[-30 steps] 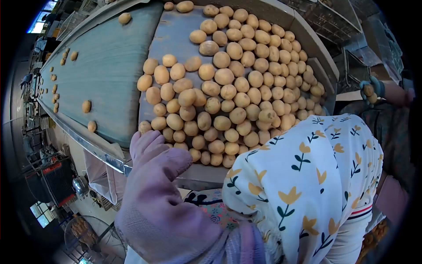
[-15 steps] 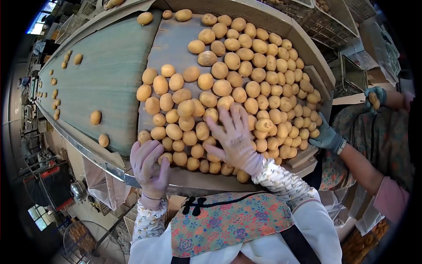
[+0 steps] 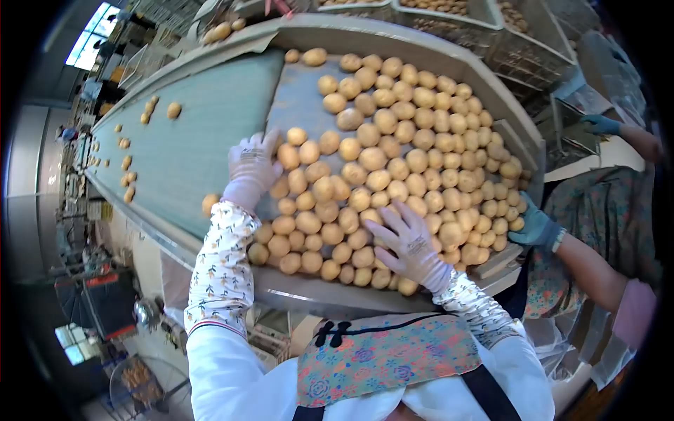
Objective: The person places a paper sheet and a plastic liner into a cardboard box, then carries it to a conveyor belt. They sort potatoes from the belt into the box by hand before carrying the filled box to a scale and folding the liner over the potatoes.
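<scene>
A dense pile of yellow potatoes point(image 3: 393, 154) covers a grey sorting table point(image 3: 298, 105) in front of me. My left hand point(image 3: 251, 168), in a pale pink glove, lies cupped over the potatoes at the pile's left edge, beside the green belt. My right hand point(image 3: 411, 242), gloved the same, rests palm down with fingers spread on potatoes near the table's front edge. Neither hand visibly grips a potato. My flowered sleeves and apron fill the bottom of the view.
A green conveyor belt point(image 3: 189, 147) with scattered potatoes runs off to the left. A co-worker's teal-gloved hand point(image 3: 537, 228) rests at the table's right edge, and their other hand point(image 3: 600, 125) is farther right. Crates of potatoes point(image 3: 435, 10) stand behind the table.
My left hand has moved from the table's front edge forward onto the left side of the pile. My right hand has slid a little right and nearer. The view has tilted.
</scene>
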Available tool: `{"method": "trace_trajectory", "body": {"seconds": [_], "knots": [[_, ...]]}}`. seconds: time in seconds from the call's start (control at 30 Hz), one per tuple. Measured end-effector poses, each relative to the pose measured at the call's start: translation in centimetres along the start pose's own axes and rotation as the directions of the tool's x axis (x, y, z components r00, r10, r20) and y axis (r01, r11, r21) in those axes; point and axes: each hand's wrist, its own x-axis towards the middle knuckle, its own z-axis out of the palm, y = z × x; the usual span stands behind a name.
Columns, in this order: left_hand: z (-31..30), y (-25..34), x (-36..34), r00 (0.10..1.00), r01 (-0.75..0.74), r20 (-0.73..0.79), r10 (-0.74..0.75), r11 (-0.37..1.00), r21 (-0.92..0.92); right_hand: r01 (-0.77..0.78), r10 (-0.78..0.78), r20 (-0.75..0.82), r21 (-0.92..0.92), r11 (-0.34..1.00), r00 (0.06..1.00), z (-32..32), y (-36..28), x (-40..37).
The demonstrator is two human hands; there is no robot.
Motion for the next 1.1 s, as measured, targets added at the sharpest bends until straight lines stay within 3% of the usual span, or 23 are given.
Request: {"method": "trace_trajectory", "body": {"seconds": [0.03,0.13,0.2,0.27,0.33,0.37,0.4,0.43,0.47,0.5,0.53,0.57,0.6,0.67,0.73,0.8,0.83,0.87,0.9,0.93,1.0,1.07,1.1], "knots": [[0.0,0.5,1.8,0.978,0.073,0.195,-0.08,0.997,0.038,-0.008,0.017,-0.118,0.079,0.997,0.993,0.3,0.6,0.0],[1.9,-0.4,4.9,0.967,0.066,0.244,-0.074,0.997,0.04,-0.124,0.163,-0.157,0.231,0.965,0.974,-1.6,1.2,-1.0],[0.8,0.9,1.9,0.996,-0.019,-0.09,0.012,0.997,-0.08,-0.196,0.278,-0.139,0.427,0.883,0.95,-2.7,1.0,-1.7],[-2.2,5.4,-2.0,0.925,-0.287,-0.363,0.108,0.826,-0.486,-0.267,0.413,-0.004,0.757,0.597,0.911,-3.0,-0.2,-1.5],[-3.7,9.9,-5.6,0.825,-0.553,-0.407,0.391,0.707,-0.441,-0.232,0.427,0.102,0.936,0.264,0.898,-2.4,-1.5,0.5],[-3.6,12.1,-7.9,0.802,-0.592,-0.386,0.455,0.687,-0.421,-0.209,0.417,0.158,0.975,0.079,0.895,-2.1,-2.2,1.6],[-3.5,13.3,-9.9,0.776,-0.63,-0.362,0.517,0.664,-0.403,-0.171,0.381,0.116,0.979,0.113,0.917,-2.0,-2.5,2.0],[-3.4,13.0,-11.2,0.814,-0.578,-0.392,0.429,0.67,-0.466,-0.13,0.344,0.073,0.981,0.145,0.936,-1.9,-2.9,2.4],[-3.3,12.7,-12.3,0.845,-0.525,-0.415,0.337,0.668,-0.528,-0.052,0.253,-0.052,0.92,0.388,0.966,-2.1,-3.2,2.6],[-3.1,12.2,-13.5,0.869,-0.473,-0.431,0.242,0.658,-0.585,0.137,0.091,-0.239,0.783,0.607,0.967,-4.9,-4.1,3.7],[-1.9,10.5,-15.0,0.81,-0.499,-0.547,0.211,0.739,-0.453,0.321,-0.076,-0.412,0.569,0.757,0.908,-7.7,-5.1,4.7],[-1.7,9.8,-16.0,0.784,-0.457,-0.605,0.137,0.787,-0.414,0.459,-0.256,-0.49,0.356,0.814,0.833,-10.2,-5.5,5.9],[-1.9,8.8,-16.6,0.86,-0.339,-0.499,0.111,0.855,-0.393,0.545,-0.39,-0.507,0.2,0.815,0.769,-12.0,-5.1,7.4],[-2.4,7.1,-18.0,0.906,-0.221,-0.416,0.071,0.92,-0.323,0.587,-0.54,-0.46,-0.05,0.808,0.705,-15.7,-4.0,11.3],[-2.4,5.2,-18.8,0.871,-0.235,-0.484,0.087,0.938,-0.255,0.444,-0.461,-0.353,-0.135,0.886,0.814,-17.3,-1.5,16.1],[-1.2,3.0,-19.2,0.88,-0.144,-0.474,-0.002,0.951,-0.272,0.222,-0.241,-0.198,-0.117,0.968,0.95,-16.7,1.4,19.7],[-0.7,2.3,-19.9,0.888,-0.088,-0.457,-0.056,0.953,-0.289,0.091,-0.1,-0.106,-0.088,0.992,0.989,-15.0,3.0,21.0],[-0.5,2.3,-19.9,0.878,-0.004,-0.431,-0.21,0.896,-0.445,-0.045,0.043,-0.026,-0.051,0.998,0.999,-12.6,4.3,21.3],[-0.6,2.3,-20.1,0.878,-0.019,-0.434,-0.2,0.893,-0.451,-0.163,0.164,0.024,-0.035,0.986,0.986,-9.8,5.5,21.0],[-0.8,2.2,-19.8,0.874,-0.045,-0.449,-0.185,0.89,-0.454,-0.218,0.218,-0.014,-0.046,0.975,0.976,-6.5,6.2,20.0],[-0.7,2.0,-19.7,0.866,-0.09,-0.475,-0.16,0.882,-0.462,-0.2,0.018,-0.446,-0.365,0.909,0.895,4.0,8.8,15.7],[-0.8,2.0,-19.6,0.875,-0.125,-0.459,-0.156,0.843,-0.524,-0.184,0.034,-0.416,-0.324,0.928,0.909,4.2,3.8,10.0],[-0.8,1.9,-19.6,0.881,-0.144,-0.448,-0.149,0.819,-0.555,-0.149,0.087,-0.278,-0.21,0.966,0.957,2.6,0.6,7.4]]}}
